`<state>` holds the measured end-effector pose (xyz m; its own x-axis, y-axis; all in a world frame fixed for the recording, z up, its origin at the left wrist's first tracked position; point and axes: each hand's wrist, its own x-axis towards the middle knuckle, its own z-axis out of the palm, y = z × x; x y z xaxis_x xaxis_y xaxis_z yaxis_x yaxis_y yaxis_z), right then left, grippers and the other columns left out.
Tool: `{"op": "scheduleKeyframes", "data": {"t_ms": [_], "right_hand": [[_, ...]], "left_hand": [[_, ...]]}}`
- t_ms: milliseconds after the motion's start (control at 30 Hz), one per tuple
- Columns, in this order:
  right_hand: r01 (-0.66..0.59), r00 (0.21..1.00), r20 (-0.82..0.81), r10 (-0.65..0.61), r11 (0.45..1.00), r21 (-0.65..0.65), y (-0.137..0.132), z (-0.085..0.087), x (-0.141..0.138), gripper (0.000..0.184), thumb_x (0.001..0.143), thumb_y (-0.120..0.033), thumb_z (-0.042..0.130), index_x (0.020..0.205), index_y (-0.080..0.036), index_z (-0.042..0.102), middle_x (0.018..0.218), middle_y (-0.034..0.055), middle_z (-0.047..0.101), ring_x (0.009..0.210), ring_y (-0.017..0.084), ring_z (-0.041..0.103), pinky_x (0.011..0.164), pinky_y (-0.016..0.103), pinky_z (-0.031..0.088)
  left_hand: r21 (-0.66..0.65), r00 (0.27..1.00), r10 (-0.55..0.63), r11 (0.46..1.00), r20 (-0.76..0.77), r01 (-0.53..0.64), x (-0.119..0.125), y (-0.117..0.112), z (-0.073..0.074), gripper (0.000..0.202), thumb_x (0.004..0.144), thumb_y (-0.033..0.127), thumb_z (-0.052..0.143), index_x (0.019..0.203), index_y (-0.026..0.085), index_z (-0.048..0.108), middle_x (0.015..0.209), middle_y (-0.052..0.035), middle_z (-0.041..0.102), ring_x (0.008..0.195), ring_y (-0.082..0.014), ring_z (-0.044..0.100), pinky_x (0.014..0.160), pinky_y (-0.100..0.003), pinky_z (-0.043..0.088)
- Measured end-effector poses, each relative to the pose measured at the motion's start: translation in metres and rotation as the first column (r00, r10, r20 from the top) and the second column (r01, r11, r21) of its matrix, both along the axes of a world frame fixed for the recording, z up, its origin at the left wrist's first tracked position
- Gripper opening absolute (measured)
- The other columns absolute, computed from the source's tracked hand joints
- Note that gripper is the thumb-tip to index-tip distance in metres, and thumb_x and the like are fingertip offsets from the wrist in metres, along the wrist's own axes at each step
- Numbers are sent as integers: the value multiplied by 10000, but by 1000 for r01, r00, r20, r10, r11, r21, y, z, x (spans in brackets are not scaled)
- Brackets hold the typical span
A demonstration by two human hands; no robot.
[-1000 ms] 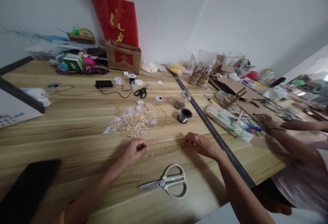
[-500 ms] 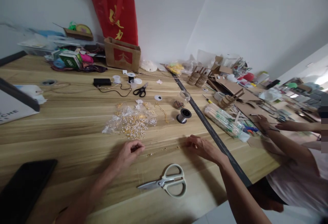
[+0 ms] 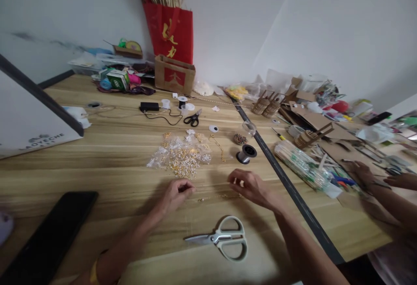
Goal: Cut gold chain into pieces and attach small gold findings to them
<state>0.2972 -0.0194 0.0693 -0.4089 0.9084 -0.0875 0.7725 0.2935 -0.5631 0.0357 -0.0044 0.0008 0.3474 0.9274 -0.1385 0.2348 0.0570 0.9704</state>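
My left hand is closed in a pinch just in front of a pile of gold and silver beads. Opposite it, my right hand also has thumb and fingers pinched together, raised a little over the table. Whatever the fingertips grip is too fine to make out. A thin gold beaded chain lies on the wood between and just below the hands. Nearer to me rest scissors with cream handles, blades pointing left. Behind my right hand stands a spool of fine wire, with a second gold chain to its left.
A dark phone or tablet lies at the left, below a white box. Black-handled scissors and a cup of brown beads sit farther back. Right of the dark strip are packed sticks and another person's hands.
The view has swung left, so the table's contents appear farther right. My right hand has moved left over the table, and the two hands are closer together.
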Motion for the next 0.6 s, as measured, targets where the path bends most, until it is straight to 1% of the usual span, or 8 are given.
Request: {"op": "scheduleKeyframes", "data": {"t_ms": [67, 133, 200, 267, 333, 400, 533, 600], "right_hand": [[-56, 977, -208, 35, 994, -94, 10, -7, -27, 97, 788, -153, 532, 862, -159, 594, 742, 2, 610, 618, 95, 543, 552, 192, 389], [-87, 918, -396, 0, 976, -201, 18, -17, -54, 146, 757, -150, 558, 900, -151, 591, 693, -18, 591, 542, 72, 503, 490, 173, 364], [-140, 823, -558, -111, 911, -388, 24, -29, -76, 219, 739, -190, 592, 954, -150, 570, 748, -8, 605, 501, 61, 500, 436, 164, 358], [-207, 713, -666, -220, 841, -500, 27, -40, -90, 310, 699, -225, 644, 981, -153, 537, 759, 0, 620, 498, 70, 538, 421, 162, 394], [-251, 619, -723, -307, 794, -553, 29, -51, -98, 360, 659, -259, 692, 957, -160, 516, 755, 3, 632, 513, 91, 582, 416, 169, 432], [-280, 551, -751, -364, 767, -577, 28, -60, -100, 381, 643, -279, 721, 948, -162, 523, 753, 6, 645, 536, 104, 614, 421, 170, 452], [-307, 521, -753, -402, 734, -605, 26, -70, -98, 357, 631, -279, 760, 891, -143, 557, 714, 20, 666, 576, 119, 642, 456, 170, 474], [-295, 519, -753, -406, 741, -603, 25, -73, -99, 317, 630, -294, 769, 825, -130, 581, 689, 18, 661, 562, 110, 633, 461, 169, 472]], "left_hand": [[11, 1000, 20, 1000, 14, -21, 0, -1, 3, 200, 651, 330, 592, 606, 136, 612, 548, 10, 544, 549, -122, 470, 534, -221, 364], [23, 999, 42, 999, 29, -42, 0, -3, 5, 210, 654, 337, 596, 630, 132, 637, 567, 0, 565, 557, -126, 476, 534, -222, 363], [12, 997, 64, 998, 48, -64, 0, -4, 6, 229, 658, 354, 598, 643, 131, 649, 573, -2, 572, 535, -116, 460, 515, -218, 351], [-31, 993, 93, 995, 76, -90, -1, -4, 4, 256, 652, 382, 606, 653, 130, 652, 566, 4, 565, 492, -98, 425, 480, -211, 332], [-86, 986, 119, 990, 116, -109, -1, -4, 2, 285, 644, 410, 617, 677, 129, 656, 559, 6, 562, 473, -91, 413, 453, -206, 322], [-119, 977, 145, 985, 158, -127, -1, -3, 0, 306, 638, 426, 631, 700, 128, 662, 562, 2, 569, 483, -95, 430, 446, -201, 327], [-133, 967, 160, 982, 198, -136, 0, -1, -3, 323, 633, 435, 649, 704, 120, 663, 544, 7, 558, 470, -89, 431, 431, -194, 328], [-132, 967, 155, 983, 203, -130, 0, -1, -4, 328, 638, 438, 648, 698, 116, 661, 534, 8, 553, 462, -88, 434, 422, -194, 331]]}}
